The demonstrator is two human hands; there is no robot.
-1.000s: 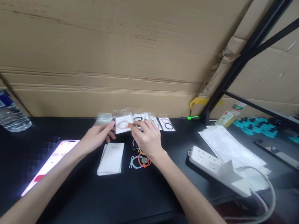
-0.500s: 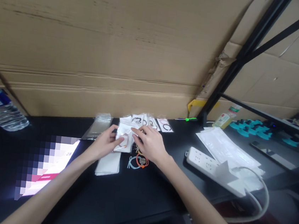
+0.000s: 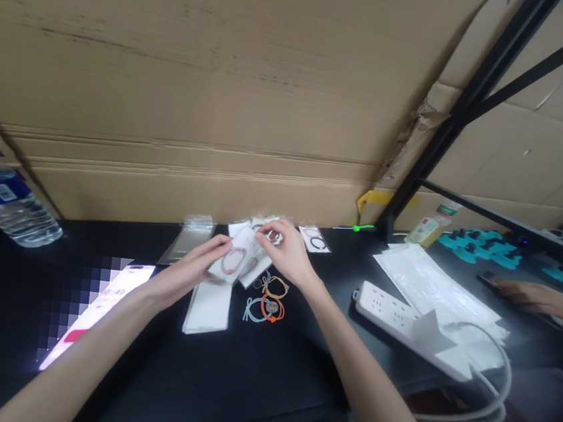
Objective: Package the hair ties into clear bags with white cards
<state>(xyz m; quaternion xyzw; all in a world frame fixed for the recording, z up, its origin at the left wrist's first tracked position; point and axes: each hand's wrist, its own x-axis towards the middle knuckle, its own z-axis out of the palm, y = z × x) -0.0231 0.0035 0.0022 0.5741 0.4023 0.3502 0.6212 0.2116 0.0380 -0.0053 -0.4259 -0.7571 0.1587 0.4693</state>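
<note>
Between thumb and fingers, my left hand (image 3: 199, 263) grips a clear plastic bag (image 3: 233, 257) that holds a white card and a pinkish cord loop, like a hair tie. The fingertips of my right hand (image 3: 288, 250) are closed at the upper right corner of this bag. Under my left hand lies a stack of white cards (image 3: 208, 311). To its right rest loose hair ties: a light blue one (image 3: 252, 310), an orange one (image 3: 278, 309) with a small charm, and a yellow one (image 3: 281, 287). Other bagged cards lie behind, partly hidden by my hands.
Empty clear bags (image 3: 192, 238) lie at left behind my hand. A lit phone (image 3: 100, 306) and a water bottle (image 3: 10, 206) are further left. On the right are a power strip (image 3: 401, 321), white plastic packets (image 3: 430, 280) and another person's hand (image 3: 529, 294) on a dark phone.
The bag has tilted in my hands and its cord loop now shows more plainly. My right hand has moved to the bag's upper corner. Another person's hand has appeared at the right.
</note>
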